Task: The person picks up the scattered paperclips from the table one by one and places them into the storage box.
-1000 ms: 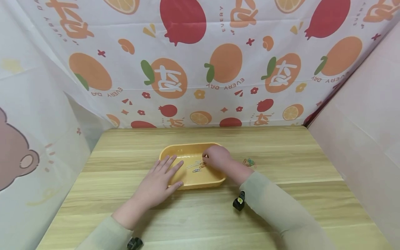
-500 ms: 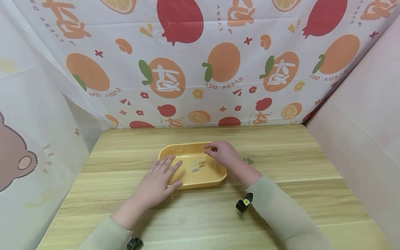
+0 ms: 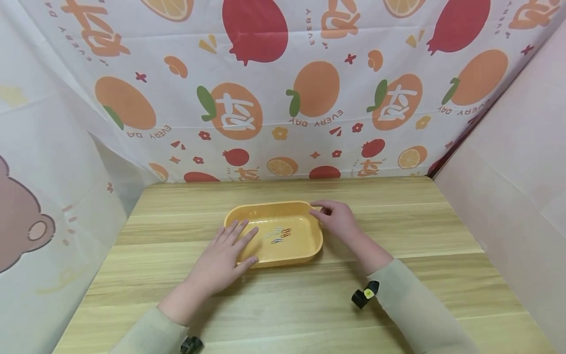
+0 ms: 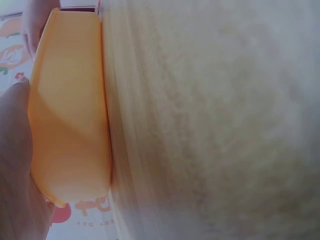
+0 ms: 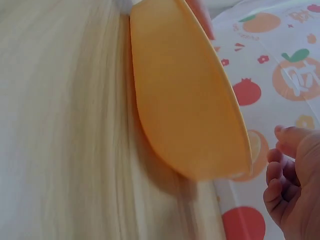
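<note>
Here I see the yellow plastic tray (image 3: 273,235) sitting near the middle of the wooden table (image 3: 420,236), its long side running left to right in the head view. A few paper clips (image 3: 279,235) lie loose on the tray floor, close together near its centre; one looks orange, the others pale or dark, and I cannot tell their exact count.

My left hand (image 3: 222,259) rests flat on the tray's near-left corner. Its fingers (image 3: 242,235) are straight and spread apart, the tips reaching over the rim toward the clips without touching them, and the thumb lies along the tray's front edge. In the left wrist view the tray (image 4: 70,115) fills the left side, with the palm against its wall.

My right hand (image 3: 338,221) hovers just off the tray's far-right corner, over the table. Its fingers are loosely curled, the thumb and forefinger drawn near each other, and I see nothing pinched between them. In the right wrist view the curled fingertips (image 5: 280,170) show at the right edge, apart from the tray (image 5: 185,95), holding nothing.

A small black wrist mount with a yellow dot (image 3: 365,295) sits at my right sleeve. Behind the table hangs a fruit-print cloth backdrop (image 3: 283,88).
</note>
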Demonstrator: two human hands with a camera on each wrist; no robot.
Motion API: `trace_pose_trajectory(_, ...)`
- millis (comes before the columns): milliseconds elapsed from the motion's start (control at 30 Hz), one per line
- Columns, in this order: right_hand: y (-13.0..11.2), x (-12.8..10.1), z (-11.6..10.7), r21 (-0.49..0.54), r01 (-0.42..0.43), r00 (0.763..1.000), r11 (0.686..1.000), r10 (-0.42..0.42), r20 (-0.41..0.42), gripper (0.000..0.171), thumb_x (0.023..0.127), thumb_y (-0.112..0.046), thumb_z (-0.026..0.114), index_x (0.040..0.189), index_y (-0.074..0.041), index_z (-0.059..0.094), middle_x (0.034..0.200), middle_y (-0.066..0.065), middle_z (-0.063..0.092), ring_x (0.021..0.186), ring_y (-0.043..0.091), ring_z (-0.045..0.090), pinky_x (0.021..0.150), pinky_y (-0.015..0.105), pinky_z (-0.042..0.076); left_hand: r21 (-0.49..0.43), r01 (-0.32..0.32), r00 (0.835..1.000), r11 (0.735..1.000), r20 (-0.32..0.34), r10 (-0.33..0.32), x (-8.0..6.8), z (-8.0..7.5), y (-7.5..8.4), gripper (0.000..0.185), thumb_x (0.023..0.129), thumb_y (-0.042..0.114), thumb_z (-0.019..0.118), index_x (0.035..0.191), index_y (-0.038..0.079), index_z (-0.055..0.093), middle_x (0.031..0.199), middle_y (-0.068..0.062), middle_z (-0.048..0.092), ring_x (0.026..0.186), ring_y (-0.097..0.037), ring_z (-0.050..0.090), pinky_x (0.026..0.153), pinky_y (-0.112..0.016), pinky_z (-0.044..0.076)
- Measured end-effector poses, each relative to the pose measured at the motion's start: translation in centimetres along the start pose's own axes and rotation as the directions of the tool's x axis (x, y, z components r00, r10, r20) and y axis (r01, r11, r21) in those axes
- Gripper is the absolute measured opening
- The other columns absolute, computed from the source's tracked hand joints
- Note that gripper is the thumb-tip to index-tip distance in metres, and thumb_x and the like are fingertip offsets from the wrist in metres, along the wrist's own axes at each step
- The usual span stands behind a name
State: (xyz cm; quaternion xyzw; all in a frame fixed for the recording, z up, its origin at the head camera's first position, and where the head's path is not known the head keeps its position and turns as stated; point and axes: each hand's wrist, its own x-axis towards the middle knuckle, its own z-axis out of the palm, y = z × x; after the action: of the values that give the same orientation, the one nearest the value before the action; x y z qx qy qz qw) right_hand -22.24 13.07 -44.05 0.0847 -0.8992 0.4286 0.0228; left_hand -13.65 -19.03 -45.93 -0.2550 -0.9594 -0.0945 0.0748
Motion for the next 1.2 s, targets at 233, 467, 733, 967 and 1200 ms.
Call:
trace_pose_trajectory(233,2.9,-0.9,-1.9,0.041,-0.008,1.0,0.999,0.008,-0.01,0.03,0.094,-0.03,0.07,0.119,-0.013,0.073,0.073,0.004,0.06,0.06,0.018,0.051,0.047,0.026,0.044,0.001,-0.003,1.0,1.0,0.002,0.003,0.0,0.1,0.0,0.071,0.098,0.061,0.047,0.157,0.025,0.03,0.163,-0.009,0.022,0.15,-0.034,0.018,0.12,-0.056,0.016)
trace_pose_trajectory(467,6.0,-2.1,-4.3,0.034,-0.08,0.997,0.996,0.08,0.018,0.037,0.096,-0.033,0.067,0.125,-0.011,0.069,0.083,0.013,0.065,0.067,0.025,0.058,0.054,0.031,0.052,0.008,-0.009,1.0,1.0,-0.006,0.009,-0.1,0.2,0.0,0.072,0.098,0.065,0.039,0.157,0.025,0.03,0.163,-0.009,0.023,0.15,-0.033,0.018,0.12,-0.056,0.016)
trace_pose_trajectory(733,8.9,-3.5,-6.5,-0.015,-0.087,0.996,0.996,0.087,-0.018,0.036,0.097,-0.03,0.066,0.126,-0.009,0.068,0.083,0.013,0.067,0.063,0.019,0.054,0.052,0.028,0.046,-0.003,-0.008,1.0,1.0,-0.01,0.008,-0.1,0.0,0.2,0.071,0.098,0.061,0.046,0.157,0.024,0.032,0.163,-0.01,0.024,0.149,-0.034,0.019,0.119,-0.057,0.016)
trace_pose_trajectory(967,9.6,-3.7,-7.2,-0.053,-0.103,0.994,0.993,0.101,-0.028,0.036,0.097,-0.031,0.066,0.125,-0.01,0.069,0.082,0.011,0.066,0.063,0.018,0.053,0.052,0.029,0.047,0.006,-0.004,1.0,1.0,-0.006,0.004,-0.2,-0.1,0.1,0.071,0.098,0.061,0.045,0.158,0.027,0.029,0.163,-0.009,0.022,0.15,-0.034,0.018,0.12,-0.056,0.016)
trace_pose_trajectory(1200,10.0,-3.8,-7.2,-0.123,-0.097,0.995,0.988,0.096,-0.014,0.03,0.097,-0.025,0.066,0.121,-0.007,0.071,0.085,0.005,0.066,0.073,0.018,0.056,0.059,0.029,0.049,0.0,-0.012,1.0,1.0,-0.022,0.011,-0.1,-0.1,0.1,0.07,0.098,0.06,0.048,0.156,0.024,0.033,0.163,-0.009,0.024,0.149,-0.034,0.02,0.12,-0.057,0.016)
